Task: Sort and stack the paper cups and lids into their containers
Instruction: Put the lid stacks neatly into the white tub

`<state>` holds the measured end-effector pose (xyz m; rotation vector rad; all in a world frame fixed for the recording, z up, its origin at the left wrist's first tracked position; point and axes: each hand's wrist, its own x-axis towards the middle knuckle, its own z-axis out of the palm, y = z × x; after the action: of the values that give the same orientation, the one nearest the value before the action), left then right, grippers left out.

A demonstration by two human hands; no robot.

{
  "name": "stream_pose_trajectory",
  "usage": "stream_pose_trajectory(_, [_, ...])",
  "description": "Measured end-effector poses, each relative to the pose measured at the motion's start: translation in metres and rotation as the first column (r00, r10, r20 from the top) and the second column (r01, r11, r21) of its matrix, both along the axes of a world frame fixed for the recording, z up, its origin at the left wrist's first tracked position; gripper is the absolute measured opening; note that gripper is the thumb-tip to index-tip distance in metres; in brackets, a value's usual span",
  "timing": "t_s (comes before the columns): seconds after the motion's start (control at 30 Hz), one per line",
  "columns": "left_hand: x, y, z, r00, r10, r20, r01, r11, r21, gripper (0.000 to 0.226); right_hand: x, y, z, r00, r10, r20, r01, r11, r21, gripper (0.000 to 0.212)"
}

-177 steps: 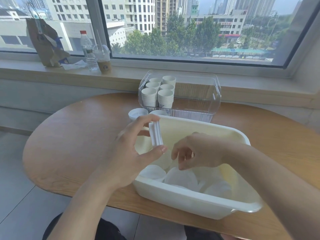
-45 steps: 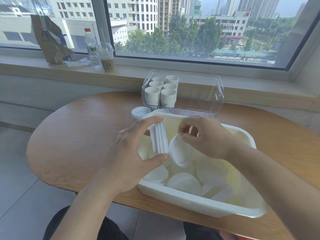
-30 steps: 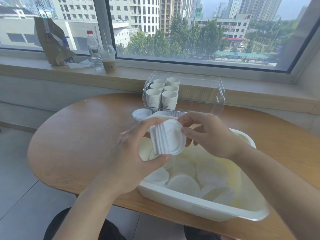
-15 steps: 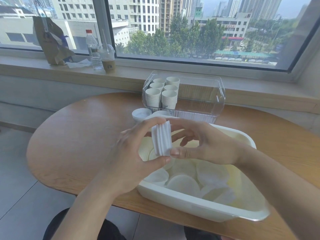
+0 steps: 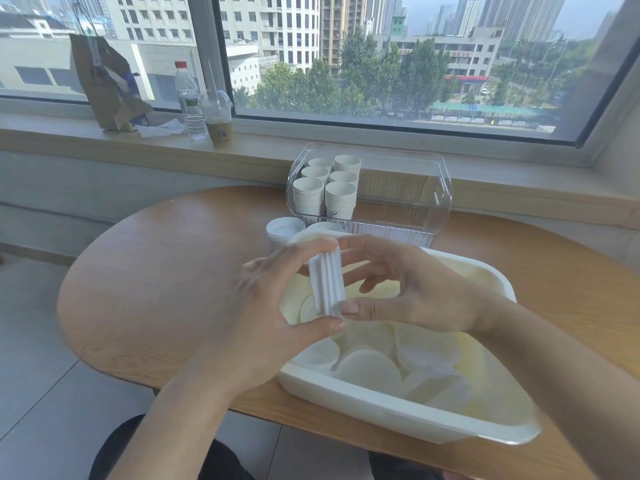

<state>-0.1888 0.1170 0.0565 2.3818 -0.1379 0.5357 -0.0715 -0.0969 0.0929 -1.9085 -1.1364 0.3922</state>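
My left hand (image 5: 273,306) pinches a short stack of white lids (image 5: 326,284) on edge, between thumb below and fingers above. My right hand (image 5: 408,289) rests against the stack's right side, thumb and fingertips touching it. Both hands hover over a white plastic tub (image 5: 408,414) holding several loose white lids (image 5: 369,372). Behind it a clear container (image 5: 440,202) holds several stacks of paper cups (image 5: 325,192) in its left part. Two small piles of lids (image 5: 284,230) sit on the table in front of that container.
The oval wooden table (image 5: 166,265) ends at my lap. On the window sill at the back left stand a brown paper bag (image 5: 104,88), a water bottle (image 5: 188,98) and a lidded drink cup (image 5: 218,119).
My right hand lifted a lid out of the tub and pressed it onto the stack in my left hand; the stack has grown thicker. The right hand now stays against the stack.
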Motion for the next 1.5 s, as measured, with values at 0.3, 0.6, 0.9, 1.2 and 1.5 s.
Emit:
stream_pose_trajectory(0.3, [-0.001,0.001,-0.002,1.0,-0.008,-0.02,0.008,1.0,0.002,0.079,0.0,0.001,-0.001,1.0,-0.007,-0.007,0.007,1.0,-0.009,0.066])
stream_pose_trajectory(0.6, [-0.002,0.0,0.0,1.0,-0.006,-0.015,0.006,1.0,-0.014,0.079,0.002,-0.001,-0.001,1.0,0.012,0.005,-0.012,1.0,-0.008,0.065])
stream_pose_trajectory(0.9, [0.001,-0.003,0.003,0.999,-0.035,0.031,0.035,0.999,0.001,0.074,0.006,0.001,-0.005,0.999,0.027,0.022,-0.026,1.0,-0.006,0.069])
stream_pose_trajectory(1.2, [-0.003,0.0,-0.005,1.0,0.012,0.024,-0.012,1.0,-0.006,0.075,0.007,0.0,-0.015,0.977,0.023,0.21,0.076,0.889,-0.451,0.035])
stream_pose_trajectory(1.5, [-0.004,-0.001,-0.003,1.0,0.011,0.006,-0.011,1.0,-0.011,0.075,0.01,0.001,-0.021,0.977,0.135,0.164,0.018,0.716,-0.698,0.019])
